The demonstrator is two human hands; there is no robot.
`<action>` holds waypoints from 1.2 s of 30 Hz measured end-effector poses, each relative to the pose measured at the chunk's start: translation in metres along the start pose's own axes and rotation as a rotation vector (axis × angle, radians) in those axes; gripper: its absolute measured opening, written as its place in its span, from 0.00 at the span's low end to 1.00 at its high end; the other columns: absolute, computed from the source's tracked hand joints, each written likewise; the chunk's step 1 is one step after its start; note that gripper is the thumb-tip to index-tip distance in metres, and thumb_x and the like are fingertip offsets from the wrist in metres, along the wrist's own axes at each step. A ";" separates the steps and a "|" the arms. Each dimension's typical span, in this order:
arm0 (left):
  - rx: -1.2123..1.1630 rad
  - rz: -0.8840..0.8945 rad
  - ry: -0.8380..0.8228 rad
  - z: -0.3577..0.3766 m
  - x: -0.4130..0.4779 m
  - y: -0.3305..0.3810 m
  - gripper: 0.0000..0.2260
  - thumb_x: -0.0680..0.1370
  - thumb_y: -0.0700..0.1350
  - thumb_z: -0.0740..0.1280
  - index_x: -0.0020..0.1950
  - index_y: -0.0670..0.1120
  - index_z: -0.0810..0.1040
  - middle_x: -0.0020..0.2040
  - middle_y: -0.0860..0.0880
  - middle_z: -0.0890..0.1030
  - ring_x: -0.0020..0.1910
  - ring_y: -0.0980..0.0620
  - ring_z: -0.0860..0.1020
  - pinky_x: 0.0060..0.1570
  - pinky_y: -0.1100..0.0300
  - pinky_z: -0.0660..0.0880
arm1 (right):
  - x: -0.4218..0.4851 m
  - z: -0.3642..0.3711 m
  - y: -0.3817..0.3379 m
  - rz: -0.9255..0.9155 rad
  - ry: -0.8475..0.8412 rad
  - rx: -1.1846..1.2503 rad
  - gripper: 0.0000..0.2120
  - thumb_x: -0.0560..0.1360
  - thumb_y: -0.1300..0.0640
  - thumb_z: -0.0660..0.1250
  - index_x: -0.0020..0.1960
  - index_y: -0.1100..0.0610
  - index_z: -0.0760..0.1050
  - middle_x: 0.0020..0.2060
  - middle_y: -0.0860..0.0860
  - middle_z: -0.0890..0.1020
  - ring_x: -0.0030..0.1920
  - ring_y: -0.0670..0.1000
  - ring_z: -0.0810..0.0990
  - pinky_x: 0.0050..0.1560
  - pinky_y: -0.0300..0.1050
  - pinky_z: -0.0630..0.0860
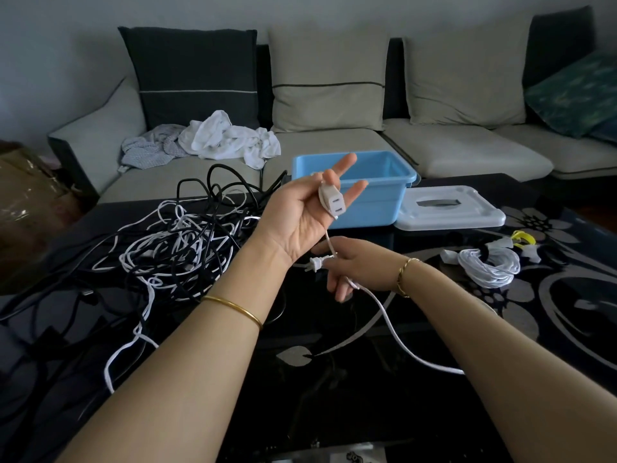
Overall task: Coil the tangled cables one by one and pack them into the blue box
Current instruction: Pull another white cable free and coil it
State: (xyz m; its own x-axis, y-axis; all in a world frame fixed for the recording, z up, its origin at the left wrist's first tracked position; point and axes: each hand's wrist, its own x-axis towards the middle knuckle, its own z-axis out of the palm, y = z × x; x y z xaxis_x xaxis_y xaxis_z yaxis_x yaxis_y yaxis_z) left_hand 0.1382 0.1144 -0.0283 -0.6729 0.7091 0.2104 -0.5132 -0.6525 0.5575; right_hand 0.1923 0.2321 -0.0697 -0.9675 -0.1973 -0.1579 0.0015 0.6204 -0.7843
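Note:
My left hand (300,212) is raised palm up in front of the blue box (377,202) and pinches the white socket end (332,202) of a white cable between thumb and fingers. Below it, my right hand (347,265) grips the same white cable (384,312) near its two-pin plug (315,264). The cable trails down over the dark table toward the right. A tangle of black and white cables (180,248) lies on the table at the left. A coiled white cable bundle (487,265) lies at the right.
The box's white lid (447,212) lies right of the box on the black floral glass table (567,295). A sofa (334,138) with cushions and crumpled clothes (220,138) stands behind. A brown package (30,192) sits at far left.

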 end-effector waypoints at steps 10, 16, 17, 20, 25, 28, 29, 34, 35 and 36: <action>0.491 0.325 0.462 -0.018 0.005 0.004 0.11 0.78 0.34 0.65 0.58 0.44 0.78 0.65 0.45 0.72 0.38 0.56 0.83 0.48 0.48 0.75 | -0.022 -0.022 -0.024 -0.053 0.075 -0.248 0.05 0.76 0.58 0.63 0.46 0.58 0.78 0.29 0.55 0.83 0.28 0.54 0.81 0.38 0.45 0.80; 1.299 0.216 0.329 -0.021 -0.005 -0.005 0.15 0.82 0.39 0.55 0.68 0.46 0.69 0.61 0.51 0.78 0.44 0.56 0.83 0.52 0.58 0.74 | -0.024 -0.040 -0.024 -0.087 0.570 -0.434 0.06 0.70 0.57 0.66 0.41 0.46 0.78 0.28 0.44 0.75 0.32 0.45 0.73 0.37 0.43 0.71; 1.397 0.163 0.295 -0.021 -0.006 -0.007 0.17 0.82 0.40 0.54 0.72 0.44 0.66 0.60 0.49 0.79 0.41 0.56 0.82 0.48 0.63 0.75 | -0.024 -0.042 -0.023 -0.106 0.657 -0.431 0.06 0.70 0.58 0.66 0.42 0.46 0.78 0.29 0.43 0.73 0.34 0.46 0.72 0.37 0.43 0.70; 1.435 0.024 0.191 -0.015 -0.009 -0.014 0.18 0.83 0.41 0.54 0.73 0.41 0.64 0.47 0.43 0.82 0.31 0.55 0.77 0.38 0.64 0.76 | -0.024 -0.047 -0.017 -0.182 0.826 -0.310 0.04 0.71 0.58 0.69 0.45 0.51 0.79 0.30 0.44 0.75 0.37 0.50 0.76 0.41 0.49 0.76; 1.059 -0.156 0.114 0.000 -0.010 -0.014 0.16 0.84 0.46 0.51 0.64 0.39 0.72 0.27 0.46 0.76 0.20 0.57 0.64 0.21 0.65 0.66 | -0.023 -0.054 -0.006 -0.183 0.896 -0.027 0.03 0.72 0.57 0.70 0.40 0.56 0.81 0.32 0.51 0.82 0.34 0.49 0.79 0.43 0.48 0.78; 0.844 -0.309 0.003 0.005 -0.010 -0.012 0.18 0.84 0.46 0.49 0.61 0.35 0.72 0.23 0.47 0.72 0.17 0.60 0.61 0.19 0.68 0.60 | -0.018 -0.052 0.000 -0.177 0.821 0.102 0.05 0.74 0.58 0.68 0.42 0.57 0.82 0.36 0.54 0.83 0.37 0.49 0.79 0.46 0.48 0.76; 0.795 -0.337 -0.020 0.004 -0.010 -0.011 0.19 0.84 0.46 0.49 0.60 0.34 0.72 0.22 0.48 0.70 0.16 0.61 0.60 0.18 0.68 0.59 | -0.015 -0.051 0.003 -0.169 0.785 0.112 0.07 0.75 0.57 0.67 0.43 0.59 0.82 0.37 0.57 0.83 0.38 0.51 0.79 0.47 0.50 0.76; 0.550 -0.402 -0.047 -0.002 -0.012 -0.006 0.18 0.82 0.46 0.50 0.57 0.36 0.74 0.21 0.51 0.68 0.15 0.60 0.60 0.17 0.71 0.60 | -0.008 -0.042 0.015 -0.128 0.529 0.172 0.09 0.77 0.60 0.63 0.47 0.61 0.81 0.38 0.58 0.83 0.39 0.50 0.81 0.45 0.45 0.78; 0.497 -0.397 -0.059 -0.002 -0.012 -0.005 0.18 0.81 0.47 0.51 0.58 0.36 0.73 0.21 0.52 0.68 0.15 0.60 0.61 0.17 0.71 0.60 | -0.006 -0.039 0.018 -0.122 0.497 0.238 0.08 0.77 0.60 0.64 0.48 0.61 0.81 0.39 0.57 0.84 0.40 0.52 0.83 0.48 0.46 0.79; 0.435 -0.378 -0.073 -0.001 -0.012 -0.004 0.18 0.80 0.47 0.52 0.59 0.36 0.72 0.22 0.52 0.68 0.15 0.60 0.62 0.17 0.71 0.61 | -0.005 -0.035 0.019 -0.113 0.468 0.305 0.07 0.77 0.59 0.65 0.47 0.61 0.80 0.39 0.57 0.84 0.41 0.52 0.83 0.49 0.48 0.80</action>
State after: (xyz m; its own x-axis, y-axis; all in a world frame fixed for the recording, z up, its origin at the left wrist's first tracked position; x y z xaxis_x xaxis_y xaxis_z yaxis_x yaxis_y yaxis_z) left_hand 0.1480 0.1079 -0.0342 -0.4393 0.8981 -0.0210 -0.4344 -0.1919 0.8800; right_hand 0.1885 0.2721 -0.0628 -0.9747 0.1509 0.1648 -0.1024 0.3541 -0.9296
